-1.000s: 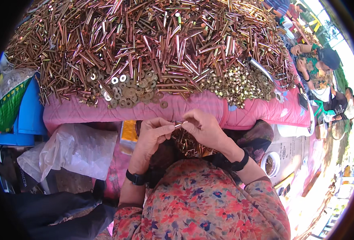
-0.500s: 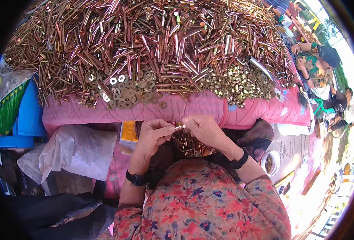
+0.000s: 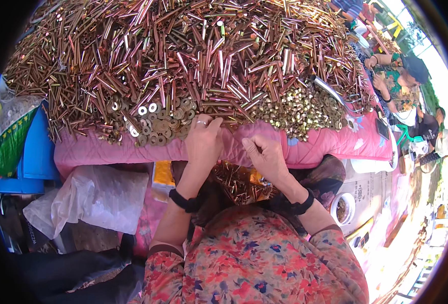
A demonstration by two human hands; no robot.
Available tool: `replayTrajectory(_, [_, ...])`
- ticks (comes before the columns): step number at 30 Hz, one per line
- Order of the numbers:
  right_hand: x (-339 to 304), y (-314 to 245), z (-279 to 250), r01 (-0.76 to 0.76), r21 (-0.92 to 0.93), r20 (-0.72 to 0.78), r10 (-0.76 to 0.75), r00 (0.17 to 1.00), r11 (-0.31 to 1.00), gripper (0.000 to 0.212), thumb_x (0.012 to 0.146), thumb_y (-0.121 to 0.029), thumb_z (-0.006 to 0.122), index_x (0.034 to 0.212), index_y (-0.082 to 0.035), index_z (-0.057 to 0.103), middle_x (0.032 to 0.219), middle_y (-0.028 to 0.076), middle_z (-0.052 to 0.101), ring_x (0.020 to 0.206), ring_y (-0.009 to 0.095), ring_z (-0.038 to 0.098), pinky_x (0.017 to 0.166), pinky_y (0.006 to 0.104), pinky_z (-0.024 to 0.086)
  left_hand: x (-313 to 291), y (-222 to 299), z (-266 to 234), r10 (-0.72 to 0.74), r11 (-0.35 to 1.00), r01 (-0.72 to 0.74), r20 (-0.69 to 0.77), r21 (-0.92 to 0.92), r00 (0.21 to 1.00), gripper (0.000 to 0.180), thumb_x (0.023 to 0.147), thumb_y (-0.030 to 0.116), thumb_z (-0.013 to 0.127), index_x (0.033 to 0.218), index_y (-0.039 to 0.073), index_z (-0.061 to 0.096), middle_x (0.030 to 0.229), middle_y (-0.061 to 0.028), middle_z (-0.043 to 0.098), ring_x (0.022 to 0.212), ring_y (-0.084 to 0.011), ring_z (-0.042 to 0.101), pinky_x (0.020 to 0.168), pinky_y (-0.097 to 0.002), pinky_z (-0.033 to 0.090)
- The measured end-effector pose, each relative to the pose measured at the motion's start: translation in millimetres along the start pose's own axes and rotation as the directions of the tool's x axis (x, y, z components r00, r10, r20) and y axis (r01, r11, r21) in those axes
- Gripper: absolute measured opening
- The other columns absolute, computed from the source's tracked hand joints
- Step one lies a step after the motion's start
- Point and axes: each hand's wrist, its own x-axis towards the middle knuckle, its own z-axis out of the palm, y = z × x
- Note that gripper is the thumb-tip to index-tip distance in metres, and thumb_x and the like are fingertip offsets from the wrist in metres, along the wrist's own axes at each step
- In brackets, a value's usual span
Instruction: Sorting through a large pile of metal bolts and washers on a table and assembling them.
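My left hand [image 3: 204,141] is at the near edge of the pile of copper-coloured metal tubes [image 3: 204,61], just right of the flat round washers [image 3: 160,124]. Its fingers are curled down, and their tips are hidden. Over the table's front edge, my right hand [image 3: 267,158] is closed, thumb against the bent fingers; whatever it may hold does not show. Small shiny nuts [image 3: 295,109] lie in a heap beyond it. Below the hands, at my lap, is a mass of small metal pieces [image 3: 236,185].
A pink quilted cloth [image 3: 117,152] covers the table. A silver pronged tool [image 3: 330,88] and a phone [image 3: 382,128] lie at the right. Crumpled plastic [image 3: 90,197] and a blue bin [image 3: 36,152] are left; a white bucket [image 3: 343,207] stands right. Another person [image 3: 403,81] sits farther off.
Both hands were together, pinching a small metal tube piece between them. They have since parted: the left went forward to the pile, the right moved slightly right. The piece is out of sight.
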Motion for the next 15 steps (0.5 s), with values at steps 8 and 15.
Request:
replayTrajectory(8, [10, -9, 15, 0.167, 0.017, -0.062, -0.166, 0.984, 0.986, 0.018, 0.084, -0.018, 0.062, 0.077, -0.002, 0.058, 0.063, 0.013, 0.052, 0.055, 0.027, 0.052, 0.051, 0.0358, 0.041, 12, -14, -18, 0.027, 0.977, -0.056, -0.144, -0.204, 0.989, 0.013, 0.079, 0.007, 0.063, 0.091, 0.004, 0.064, 0.08, -0.0052, 0.057, 0.076, -0.022, 0.057, 0.066, -0.0332, 0.048])
replayTrajectory(15, [30, -13, 74, 0.428, -0.213, 0.142, -0.406, 0.903, 0.878, 0.012, 0.079, -0.01, 0.062, 0.089, -0.004, 0.059, 0.081, 0.012, 0.054, 0.075, 0.03, 0.058, 0.062, 0.0379, 0.047, -30, -34, -59, -0.718, -0.057, 0.47, 0.362, -0.881, 0.594, 0.013, 0.086, 0.013, 0.059, 0.094, 0.002, 0.061, 0.067, 0.0006, 0.053, 0.051, -0.0036, 0.044, 0.042, -0.0176, 0.03])
